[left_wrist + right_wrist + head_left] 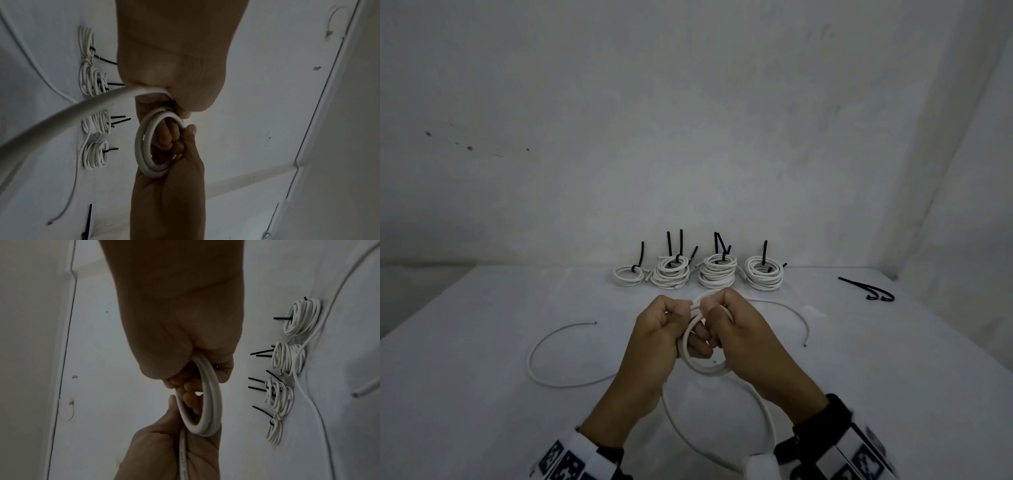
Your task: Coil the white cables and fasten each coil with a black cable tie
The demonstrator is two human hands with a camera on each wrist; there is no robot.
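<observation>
Hands meet above the counter [482, 394]: left hand [654, 337] and right hand [743, 337], fingers curled, both grip the small white cable coil [697, 363] between them, knuckles up, thumbs nearly touching.

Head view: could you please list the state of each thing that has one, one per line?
Coil in hand: partly wound, untied, tail trailing.
Left hand: grips the coil.
Right hand: grips the coil.
Four stacks of coils: wound, tied with black ties.
Loose white cable: uncoiled on table.
Spare cable ties: unused, lying flat.
</observation>
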